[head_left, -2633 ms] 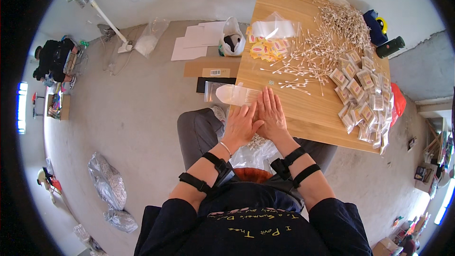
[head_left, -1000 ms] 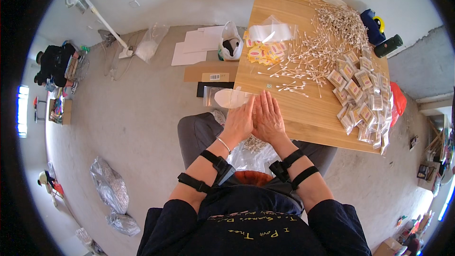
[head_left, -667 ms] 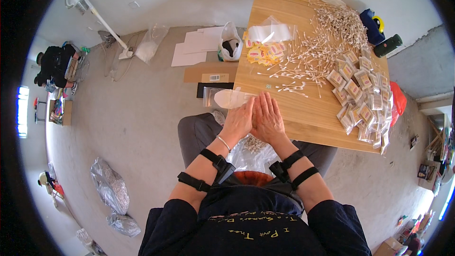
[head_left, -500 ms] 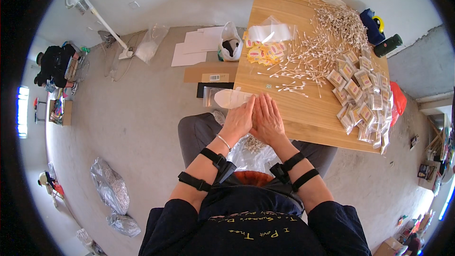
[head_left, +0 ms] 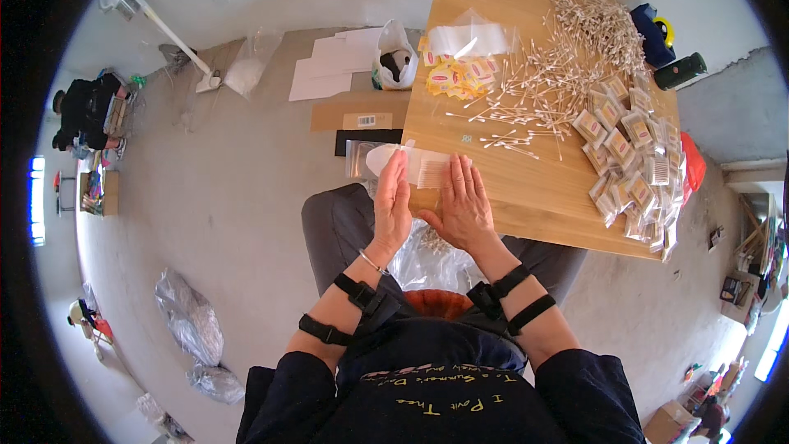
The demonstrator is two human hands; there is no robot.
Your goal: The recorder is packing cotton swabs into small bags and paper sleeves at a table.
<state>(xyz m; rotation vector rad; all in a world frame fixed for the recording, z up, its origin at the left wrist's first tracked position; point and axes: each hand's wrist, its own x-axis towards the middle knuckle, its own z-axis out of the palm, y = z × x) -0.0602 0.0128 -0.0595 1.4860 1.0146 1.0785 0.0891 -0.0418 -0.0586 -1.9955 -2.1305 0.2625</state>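
Pale wood table (head_left: 534, 205): I see tidy row of cotton swabs (head_left: 433, 173) lying near its left front corner, between both hands. Left hand (head_left: 392, 205) open, turned on edge, fingers straight, tips over white round-ended piece (head_left: 377, 159). Right hand (head_left: 466, 205) open too, fingers extended just beside row's right end; whether touching, I cannot tell. Farther back, I get loose swab heap (head_left: 598, 37), yellow-and-white cards (head_left: 460, 80); at right, piled filled packets (head_left: 618, 145).
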